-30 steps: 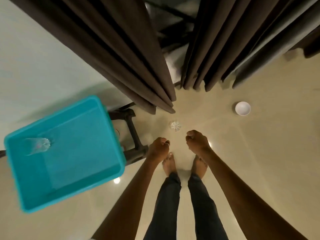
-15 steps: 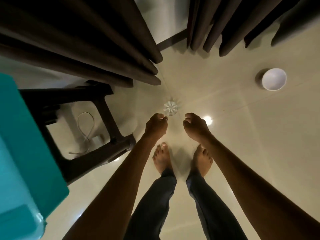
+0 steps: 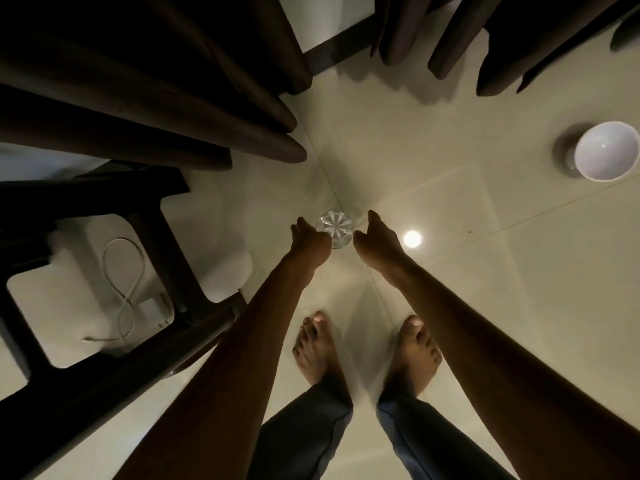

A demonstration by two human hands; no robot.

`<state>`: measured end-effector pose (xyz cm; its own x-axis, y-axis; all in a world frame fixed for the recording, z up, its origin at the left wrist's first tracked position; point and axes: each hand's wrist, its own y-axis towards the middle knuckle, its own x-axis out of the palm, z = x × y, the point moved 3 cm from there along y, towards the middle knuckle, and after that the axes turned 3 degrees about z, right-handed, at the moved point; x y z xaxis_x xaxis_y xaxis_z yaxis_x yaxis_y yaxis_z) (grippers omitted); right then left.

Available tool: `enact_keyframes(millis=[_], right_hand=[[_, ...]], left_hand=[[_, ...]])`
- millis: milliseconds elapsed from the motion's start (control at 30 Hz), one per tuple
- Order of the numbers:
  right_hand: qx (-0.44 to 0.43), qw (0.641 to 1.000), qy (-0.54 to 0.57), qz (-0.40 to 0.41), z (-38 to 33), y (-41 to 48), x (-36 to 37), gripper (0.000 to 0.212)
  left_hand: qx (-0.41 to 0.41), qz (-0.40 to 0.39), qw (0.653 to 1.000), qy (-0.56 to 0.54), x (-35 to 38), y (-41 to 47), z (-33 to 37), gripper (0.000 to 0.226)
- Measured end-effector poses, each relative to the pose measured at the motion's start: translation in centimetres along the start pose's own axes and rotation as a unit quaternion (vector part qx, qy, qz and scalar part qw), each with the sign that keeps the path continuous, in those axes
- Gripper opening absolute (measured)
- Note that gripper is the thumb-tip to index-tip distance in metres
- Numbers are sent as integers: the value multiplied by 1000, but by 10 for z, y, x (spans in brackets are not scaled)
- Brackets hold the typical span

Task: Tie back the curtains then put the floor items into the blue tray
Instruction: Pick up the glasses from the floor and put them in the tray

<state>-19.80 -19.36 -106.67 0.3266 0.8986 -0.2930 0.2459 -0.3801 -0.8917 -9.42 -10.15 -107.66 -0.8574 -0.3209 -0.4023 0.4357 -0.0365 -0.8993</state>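
— What containers do we have?

— Two, both on the floor (image 3: 485, 306). The glass (image 3: 335, 227) stands upright mid-frame. We look straight down into it and see a ribbed star at its base. Whether anything is in it we cannot tell. Far to the right, the bowl (image 3: 606, 150) sits mouth up and shows us only its plain white inside.

— And what is everything made of?

— At left we have a dark stool (image 3: 104, 348) with thick squared legs and rails. Under it a thin white cable (image 3: 122, 271) lies in a loose figure of eight, with a small white plug (image 3: 152, 309) at its end. The left curtain (image 3: 138, 109) hangs in heavy, dark brown rounded folds that end beside the stool. The right curtain (image 3: 491, 39) is the same cloth. The floor is pale glossy tile with thin joints, and a round glare (image 3: 412, 238) shines on it just beside our right hand (image 3: 375, 239). Our bare feet (image 3: 313, 348) stand below.

— Where is the glass against our fingers?

— Between our two hands. Our left hand (image 3: 310, 239) overlaps its left rim, and the right hand is just beside its right rim. We see both from the back, fingers curled under, with one digit of each pointing up the frame. Whether either touches or grips the glass we cannot tell.
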Motion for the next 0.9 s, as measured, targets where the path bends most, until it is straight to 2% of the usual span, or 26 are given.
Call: enact_keyframes(millis=[133,233,400,533,767,900], right_hand=[[22,998,58,-11,-6,11,14,63],[42,993,107,-37,-12,8,23,49],[10,997,67,-20,-23,-35,7,55],[-17,999,31,4,-37,-92,-14,47],[-39,998,8,53,-72,-207,-65,57],[-50,996,21,68,-95,-274,-93,56]], left_hand=[[-15,-22,999,-23,9,12,0,62],[-21,-43,999,-21,10,6,0,54],[0,-13,999,-40,-6,-26,-5,52],[30,-6,999,-23,-24,-81,1,56],[118,27,992,39,-72,-203,31,41],[128,46,991,21,-102,-279,44,47]])
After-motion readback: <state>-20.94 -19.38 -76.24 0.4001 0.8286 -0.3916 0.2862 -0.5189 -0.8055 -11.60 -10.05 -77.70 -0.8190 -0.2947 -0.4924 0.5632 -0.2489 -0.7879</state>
